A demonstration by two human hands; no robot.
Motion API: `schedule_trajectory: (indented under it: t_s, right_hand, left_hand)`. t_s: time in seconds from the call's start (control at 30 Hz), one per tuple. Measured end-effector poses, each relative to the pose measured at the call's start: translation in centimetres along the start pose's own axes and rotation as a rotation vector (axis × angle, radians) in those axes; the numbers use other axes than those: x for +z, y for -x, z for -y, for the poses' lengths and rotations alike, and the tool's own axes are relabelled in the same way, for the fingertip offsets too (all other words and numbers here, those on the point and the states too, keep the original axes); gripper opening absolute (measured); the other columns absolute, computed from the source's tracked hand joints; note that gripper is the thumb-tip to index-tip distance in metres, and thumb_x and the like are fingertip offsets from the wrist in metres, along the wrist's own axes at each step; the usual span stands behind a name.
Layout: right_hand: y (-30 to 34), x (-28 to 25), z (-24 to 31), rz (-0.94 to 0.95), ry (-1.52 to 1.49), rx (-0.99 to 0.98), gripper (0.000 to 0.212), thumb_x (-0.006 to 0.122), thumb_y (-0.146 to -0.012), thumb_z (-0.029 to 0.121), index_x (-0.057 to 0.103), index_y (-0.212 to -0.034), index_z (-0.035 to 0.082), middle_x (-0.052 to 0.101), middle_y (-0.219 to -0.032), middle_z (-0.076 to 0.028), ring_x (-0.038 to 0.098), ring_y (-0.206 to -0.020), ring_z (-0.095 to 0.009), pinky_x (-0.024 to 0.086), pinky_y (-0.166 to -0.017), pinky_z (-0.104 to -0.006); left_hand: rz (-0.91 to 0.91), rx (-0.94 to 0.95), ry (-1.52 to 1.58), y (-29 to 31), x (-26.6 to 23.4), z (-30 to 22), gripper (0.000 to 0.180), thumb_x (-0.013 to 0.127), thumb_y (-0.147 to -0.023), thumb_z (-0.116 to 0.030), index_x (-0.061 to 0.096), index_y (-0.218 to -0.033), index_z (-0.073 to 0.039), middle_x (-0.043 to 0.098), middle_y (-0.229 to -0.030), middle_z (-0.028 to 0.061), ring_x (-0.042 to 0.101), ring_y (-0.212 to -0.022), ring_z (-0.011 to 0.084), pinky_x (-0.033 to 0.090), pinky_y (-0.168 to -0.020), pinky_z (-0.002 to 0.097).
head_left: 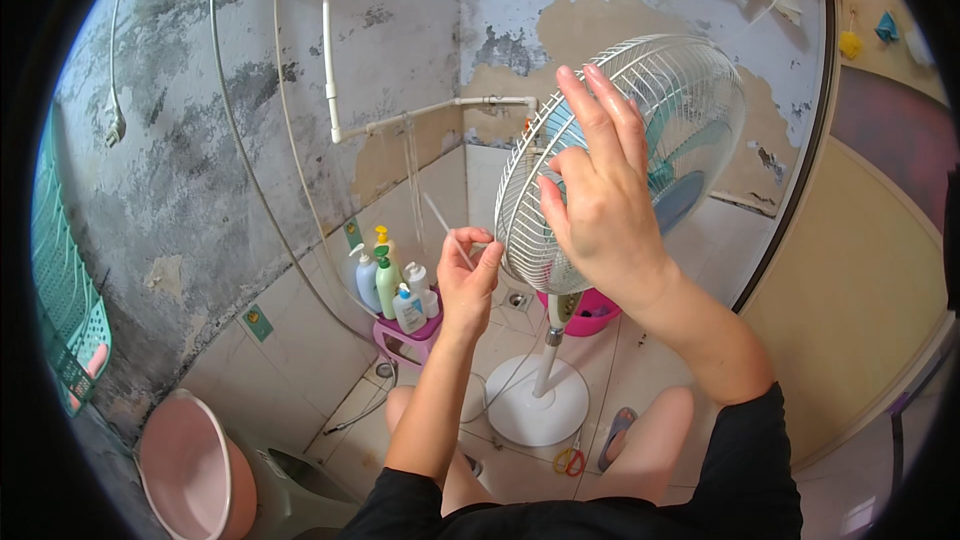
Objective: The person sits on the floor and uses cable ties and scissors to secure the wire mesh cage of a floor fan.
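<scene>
A white pedestal fan (520, 225) stands in front of me, its wire cage turned to the side and blue blades showing inside. Its round white base (540, 422) rests on the tiled floor. My left hand (468, 285) is at the cage's left edge, thumb and fingers pinching a thin white strip (437, 212) that points up and left. Whether those fingers also touch the cage I cannot tell. Raised before the cage is my right hand (612, 200), fingers stretched and apart, holding nothing. It hides part of the blades and the cage's middle.
Pump bottles (386, 280) crowd a purple stool (412, 340) by the left wall. Behind the fan sits a pink tub (592, 316). Scissors (569, 461) lie on the floor near my foot. A pink basin (190, 470) is at lower left; a hose (232, 120) hangs along the wall.
</scene>
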State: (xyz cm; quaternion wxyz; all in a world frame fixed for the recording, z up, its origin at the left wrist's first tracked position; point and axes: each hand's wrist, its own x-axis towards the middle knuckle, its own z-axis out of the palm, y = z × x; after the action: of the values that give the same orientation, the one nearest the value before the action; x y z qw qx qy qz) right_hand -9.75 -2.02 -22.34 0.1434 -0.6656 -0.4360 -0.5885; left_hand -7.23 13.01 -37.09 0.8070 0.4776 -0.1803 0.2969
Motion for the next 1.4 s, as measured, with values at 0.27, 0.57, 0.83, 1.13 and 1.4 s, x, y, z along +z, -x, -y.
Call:
schedule_trajectory:
  t_s: [0.27, 0.57, 0.83, 1.13, 1.4]
  right_hand:
    - [-0.2, 0.8, 0.2, 0.012, 0.125, 0.003, 0.016, 0.065, -0.064, -0.002, 0.049, -0.068, 0.0, 0.032, -0.137, -0.021, 0.028, -0.129, -0.037, 0.021, -0.099, -0.0582]
    - [1.8, 1.9, -0.6, -0.129, 0.008, -0.025, 0.009, 0.06, -0.067, -0.001, 0.054, -0.074, -0.003, 0.041, -0.131, -0.021, 0.035, -0.124, -0.035, 0.026, -0.099, -0.0561]
    - [18.7, 4.4, -11.7, -0.926, -0.371, 1.223, 0.049, 0.046, -0.09, 0.023, 0.032, -0.132, 0.002, 0.031, -0.137, -0.017, 0.034, -0.125, -0.028, 0.024, -0.104, -0.0373]
    - [24.0, 10.8, -16.6, -0.757, -1.585, 1.624, 0.075, 0.025, -0.089, 0.06, 0.022, -0.138, 0.003, 0.03, -0.139, -0.012, 0.03, -0.127, -0.029, 0.023, -0.105, -0.0418]
    - [22.9, 10.0, -15.8, -0.591, -1.59, 1.746, 0.077, 0.021, -0.089, 0.062, 0.026, -0.136, 0.002, 0.036, -0.134, -0.017, 0.037, -0.122, -0.032, 0.03, -0.102, -0.0437]
  left_hand:
    - [0.005, 0.304, -0.131, 0.1, 0.2, 0.5, 0.017, 0.062, -0.077, 0.007, 0.054, -0.086, -0.005, 0.044, -0.092, -0.0003, 0.038, -0.058, 0.0016, 0.028, -0.046, 0.0168]
    - [-0.056, 0.331, -0.365, -0.2, 2.4, -0.5, 0.007, 0.056, -0.085, -0.002, 0.052, -0.08, -0.001, 0.048, -0.083, 0.0012, 0.043, -0.067, 0.0062, 0.036, -0.059, 0.0195]
    - [-0.116, 0.468, -0.52, -0.8, 1.6, -0.3, 0.009, 0.055, -0.089, -0.013, 0.052, -0.088, -0.004, 0.043, -0.07, -0.0044, 0.036, -0.061, 0.0019, 0.027, -0.053, 0.0164]
    - [-0.25, 0.649, -0.707, -1.3, 1.9, 0.5, 0.017, 0.054, -0.09, -0.011, 0.052, -0.077, 0.0, 0.046, -0.08, 0.0006, 0.038, -0.063, 0.0057, 0.032, -0.055, 0.0194]
    - [-0.292, 0.668, -0.523, -0.7, 1.7, 0.9, 0.021, 0.051, -0.092, -0.017, 0.05, -0.078, -0.001, 0.044, -0.078, 0.0, 0.036, -0.062, 0.0057, 0.029, -0.053, 0.02]
